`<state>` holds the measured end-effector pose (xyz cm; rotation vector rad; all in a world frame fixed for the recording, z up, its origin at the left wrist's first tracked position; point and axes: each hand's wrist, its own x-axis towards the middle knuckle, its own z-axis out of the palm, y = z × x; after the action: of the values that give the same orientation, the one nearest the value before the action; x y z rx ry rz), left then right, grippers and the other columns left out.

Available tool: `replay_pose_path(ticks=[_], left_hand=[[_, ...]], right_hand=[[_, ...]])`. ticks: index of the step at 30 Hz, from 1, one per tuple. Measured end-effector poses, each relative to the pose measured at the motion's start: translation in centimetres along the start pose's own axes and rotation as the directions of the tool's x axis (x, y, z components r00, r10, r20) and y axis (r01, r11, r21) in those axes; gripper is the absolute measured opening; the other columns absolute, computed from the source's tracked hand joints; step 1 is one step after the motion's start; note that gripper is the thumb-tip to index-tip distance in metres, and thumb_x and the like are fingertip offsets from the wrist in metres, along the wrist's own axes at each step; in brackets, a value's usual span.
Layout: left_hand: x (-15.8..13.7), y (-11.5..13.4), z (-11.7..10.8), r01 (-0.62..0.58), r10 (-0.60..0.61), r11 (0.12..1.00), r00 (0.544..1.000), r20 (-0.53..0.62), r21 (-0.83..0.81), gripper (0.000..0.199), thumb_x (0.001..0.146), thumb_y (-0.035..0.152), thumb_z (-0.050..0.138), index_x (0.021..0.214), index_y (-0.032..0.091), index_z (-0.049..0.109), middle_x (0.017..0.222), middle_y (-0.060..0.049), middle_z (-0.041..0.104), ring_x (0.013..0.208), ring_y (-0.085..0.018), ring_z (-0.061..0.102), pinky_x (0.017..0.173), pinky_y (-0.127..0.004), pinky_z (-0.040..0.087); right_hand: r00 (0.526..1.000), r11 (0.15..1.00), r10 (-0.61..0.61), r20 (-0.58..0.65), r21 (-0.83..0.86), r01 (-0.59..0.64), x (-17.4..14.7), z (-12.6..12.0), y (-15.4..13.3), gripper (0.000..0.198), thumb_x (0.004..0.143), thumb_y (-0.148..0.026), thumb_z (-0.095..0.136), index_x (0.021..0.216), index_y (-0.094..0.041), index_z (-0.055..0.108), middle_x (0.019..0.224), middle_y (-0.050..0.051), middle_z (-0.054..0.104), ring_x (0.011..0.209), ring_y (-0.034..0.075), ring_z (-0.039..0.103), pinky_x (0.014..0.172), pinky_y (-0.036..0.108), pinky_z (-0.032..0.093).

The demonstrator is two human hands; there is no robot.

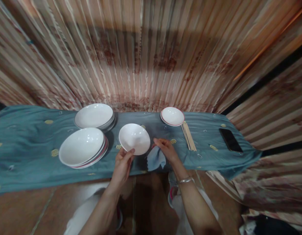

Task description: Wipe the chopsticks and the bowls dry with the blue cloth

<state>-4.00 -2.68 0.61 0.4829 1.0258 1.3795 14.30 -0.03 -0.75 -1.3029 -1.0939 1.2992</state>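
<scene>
While left hand (123, 163) grips bowl (134, 137) — cloth (156, 159) hangs from right hand (167, 148).

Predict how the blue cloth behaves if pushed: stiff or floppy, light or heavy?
Likely floppy: the blue cloth droops in folds from the right hand. Probably light: it looks thin, its visible part smaller than the held bowl. A push would probably crumple it, since no stiff edge shows.
</scene>
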Motion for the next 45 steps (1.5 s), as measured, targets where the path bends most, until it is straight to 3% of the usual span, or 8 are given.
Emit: replay_pose_path(ticks=[5, 9, 12, 16, 24, 33, 40, 45], left_hand=[[0.0, -0.9, 0.0, 0.036, -0.041, 0.994, 0.998, 0.048, 0.104, 0.079, 0.049, 0.032, 0.086, 0.122, 0.015, 0.059, 0.098, -0.009, 0.075, 0.093, -0.025, 0.069, 0.078, -0.030, 0.053], [-0.4, -1.8, 0.4, 0.078, -0.089, 0.985, 0.994, 0.069, 0.153, 0.092, 0.053, 0.032, 0.084, 0.136, 0.018, 0.046, 0.097, -0.007, 0.074, 0.089, -0.023, 0.069, 0.072, -0.029, 0.053], [-0.4, -2.3, 0.5, 0.090, -0.108, 0.979, 0.990, 0.093, 0.184, 0.094, 0.056, 0.033, 0.083, 0.140, 0.018, 0.042, 0.097, -0.006, 0.073, 0.088, -0.022, 0.068, 0.072, -0.029, 0.053], [-0.2, -2.6, 0.3, 0.097, -0.122, 0.971, 0.987, 0.104, 0.218, 0.097, 0.057, 0.038, 0.083, 0.142, 0.016, 0.040, 0.094, -0.006, 0.073, 0.086, -0.022, 0.067, 0.072, -0.028, 0.053], [0.6, -3.2, -0.2, 0.108, -0.146, 0.958, 0.981, 0.126, 0.266, 0.099, 0.058, 0.042, 0.083, 0.145, 0.020, 0.041, 0.104, -0.007, 0.073, 0.096, -0.022, 0.067, 0.082, -0.030, 0.052], [1.4, -3.2, -0.7, 0.038, -0.078, 0.942, 0.991, 0.108, 0.333, 0.096, 0.060, 0.054, 0.081, 0.144, 0.022, 0.046, 0.094, -0.004, 0.073, 0.076, -0.016, 0.066, 0.064, -0.022, 0.053], [1.6, -3.3, -1.0, 0.037, -0.064, 0.935, 0.996, 0.067, 0.353, 0.081, 0.064, 0.058, 0.077, 0.136, 0.026, 0.057, 0.112, -0.005, 0.072, 0.082, -0.017, 0.068, 0.058, -0.020, 0.053], [1.7, -3.9, -1.1, 0.053, -0.080, 0.947, 0.994, 0.075, 0.317, 0.073, 0.066, 0.055, 0.077, 0.132, 0.026, 0.060, 0.135, -0.008, 0.062, 0.105, -0.026, 0.067, 0.065, -0.026, 0.058]], right_hand=[[0.975, 0.984, -0.098, -0.202, 0.126, 0.125, -0.3, -3.5, -0.4, 0.037, 0.066, -0.047, 0.076, 0.088, -0.019, 0.068, 0.082, 0.001, 0.069, 0.069, 0.014, 0.059, 0.062, 0.024, 0.046], [0.874, 0.923, -0.381, -0.303, -0.187, 0.337, -0.7, -3.4, -0.9, 0.040, 0.079, -0.033, 0.065, 0.116, -0.019, 0.062, 0.114, 0.008, 0.067, 0.098, 0.020, 0.063, 0.086, 0.033, 0.051], [0.860, 0.765, -0.506, -0.061, -0.492, 0.415, -1.5, -2.2, -0.7, 0.040, 0.086, -0.025, 0.056, 0.125, -0.020, 0.060, 0.130, 0.011, 0.062, 0.121, 0.023, 0.056, 0.104, 0.040, 0.044], [0.887, 0.665, -0.366, 0.281, -0.588, 0.461, -2.3, -1.3, 0.0, 0.035, 0.091, -0.030, 0.055, 0.124, -0.021, 0.062, 0.127, 0.011, 0.065, 0.121, 0.023, 0.059, 0.105, 0.040, 0.044], [0.886, 0.693, -0.237, 0.399, -0.569, 0.442, -2.1, -2.2, 0.8, 0.030, 0.088, -0.019, 0.058, 0.116, -0.020, 0.069, 0.116, 0.010, 0.071, 0.108, 0.022, 0.065, 0.097, 0.038, 0.048], [0.869, 0.900, -0.072, 0.490, -0.343, 0.268, -1.7, -0.6, 1.4, 0.044, 0.081, -0.015, 0.060, 0.124, -0.021, 0.064, 0.105, 0.004, 0.070, 0.084, 0.015, 0.062, 0.079, 0.029, 0.050], [0.909, 0.961, -0.235, 0.344, -0.059, 0.270, -0.9, 2.4, 2.6, 0.034, 0.079, -0.025, 0.064, 0.112, -0.020, 0.070, 0.120, 0.006, 0.065, 0.105, 0.017, 0.063, 0.087, 0.028, 0.052], [0.900, 0.896, -0.357, 0.252, -0.179, 0.406, -0.1, 3.3, 1.8, 0.039, 0.083, -0.018, 0.056, 0.120, -0.023, 0.066, 0.135, 0.008, 0.057, 0.119, 0.018, 0.059, 0.098, 0.030, 0.051]])
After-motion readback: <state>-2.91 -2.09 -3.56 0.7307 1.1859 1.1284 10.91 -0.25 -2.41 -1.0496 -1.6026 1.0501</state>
